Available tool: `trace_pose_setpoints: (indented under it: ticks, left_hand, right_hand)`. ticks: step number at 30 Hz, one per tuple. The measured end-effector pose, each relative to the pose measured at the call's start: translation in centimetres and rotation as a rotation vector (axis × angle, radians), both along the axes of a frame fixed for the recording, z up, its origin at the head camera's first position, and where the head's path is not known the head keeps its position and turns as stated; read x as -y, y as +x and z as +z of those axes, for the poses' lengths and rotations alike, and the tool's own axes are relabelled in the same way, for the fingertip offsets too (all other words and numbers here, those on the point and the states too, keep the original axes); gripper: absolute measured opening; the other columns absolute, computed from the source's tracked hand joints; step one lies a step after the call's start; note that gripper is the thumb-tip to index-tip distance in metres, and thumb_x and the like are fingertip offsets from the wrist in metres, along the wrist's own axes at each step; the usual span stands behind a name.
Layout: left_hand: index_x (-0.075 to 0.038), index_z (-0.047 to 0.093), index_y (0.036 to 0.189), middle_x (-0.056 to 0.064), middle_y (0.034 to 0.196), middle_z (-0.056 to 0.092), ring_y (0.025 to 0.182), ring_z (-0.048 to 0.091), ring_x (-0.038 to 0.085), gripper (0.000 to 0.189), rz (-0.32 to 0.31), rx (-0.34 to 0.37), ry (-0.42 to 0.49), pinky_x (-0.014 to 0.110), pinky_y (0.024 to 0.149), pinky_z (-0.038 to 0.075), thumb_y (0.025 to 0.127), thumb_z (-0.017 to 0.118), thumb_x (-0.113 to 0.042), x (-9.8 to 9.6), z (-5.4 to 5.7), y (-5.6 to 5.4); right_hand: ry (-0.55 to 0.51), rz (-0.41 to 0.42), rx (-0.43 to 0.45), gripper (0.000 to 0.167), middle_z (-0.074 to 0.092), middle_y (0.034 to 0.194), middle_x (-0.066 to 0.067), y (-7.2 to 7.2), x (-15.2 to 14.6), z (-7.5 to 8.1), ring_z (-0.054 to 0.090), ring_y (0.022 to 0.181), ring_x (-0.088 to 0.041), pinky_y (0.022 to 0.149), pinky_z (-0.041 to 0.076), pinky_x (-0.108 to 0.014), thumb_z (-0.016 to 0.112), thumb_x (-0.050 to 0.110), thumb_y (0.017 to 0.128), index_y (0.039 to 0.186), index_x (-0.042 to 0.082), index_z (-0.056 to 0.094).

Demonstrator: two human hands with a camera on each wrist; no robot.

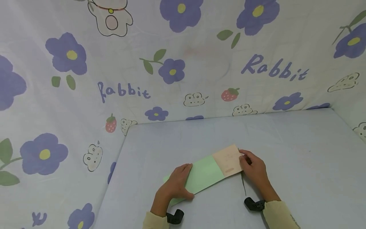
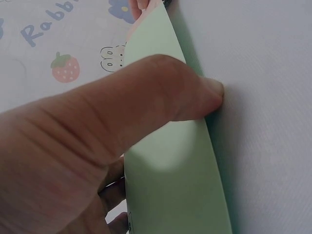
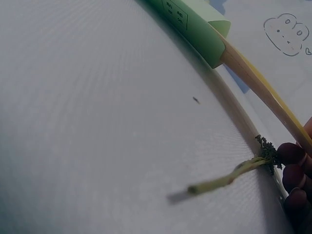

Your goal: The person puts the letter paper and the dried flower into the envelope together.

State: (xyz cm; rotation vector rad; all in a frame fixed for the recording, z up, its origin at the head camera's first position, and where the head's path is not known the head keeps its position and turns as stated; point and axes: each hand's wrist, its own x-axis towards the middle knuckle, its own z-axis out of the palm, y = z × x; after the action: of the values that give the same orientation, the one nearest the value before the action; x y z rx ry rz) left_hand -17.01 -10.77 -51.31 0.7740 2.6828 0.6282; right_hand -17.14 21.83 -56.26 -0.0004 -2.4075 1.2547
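**Beige cuffs, two hands, one flat green-and-peach piece**

Beige cuffs (image 1: 155,221) and black wrist cameras (image 1: 178,217) sit closest, at the bottom of the head view. Beyond them, a green card wrapper (image 1: 205,175) with a peach card (image 1: 227,159) at its right end slants up to the right, held at the bench (image 1: 300,178).

On the left, the left hand (image 1: 175,184) spans the wrapper, its thumb across the green face and other fingers at the far long edge. On the right, the right hand (image 1: 255,168) pinches the peach end between thumb and forefinger.

Both parts look light and thin, probably stiff enough to hold flat but easily creased; the smooth faces may slide. Gripping opposite edges lightly seems safest.

Seen from the right wrist, a leafy sprig (image 3: 219,183) with a dark, curly tuft meets the right fingertips; whether they grip it, I cannot tell. It looks brittle and crowds the peach end. Near it, a dark speck (image 3: 196,100) lies on the bench. Behind everything hangs a flower-and-"Rabbit" cloth (image 1: 206,47).
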Motion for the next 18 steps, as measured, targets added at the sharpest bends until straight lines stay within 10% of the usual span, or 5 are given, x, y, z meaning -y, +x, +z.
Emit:
trace_pose_setpoints:
  ticks: [18]
  left_hand:
    - [-0.002,0.029,0.157,0.012,0.157,0.034,0.144,0.03,0.03,0.108,0.001,0.014,0.011,0.045,0.114,0.029,0.071,0.087,-0.03,0.1,0.05,-0.02]
  right_hand:
    - [0.005,-0.009,-0.011,0.026,0.061,0.08,-0.005,-0.01,0.25,0.43,0.049,0.067,-0.014,0.06,0.041,-0.028,0.062,0.006,0.097,0.121,0.0,0.07]
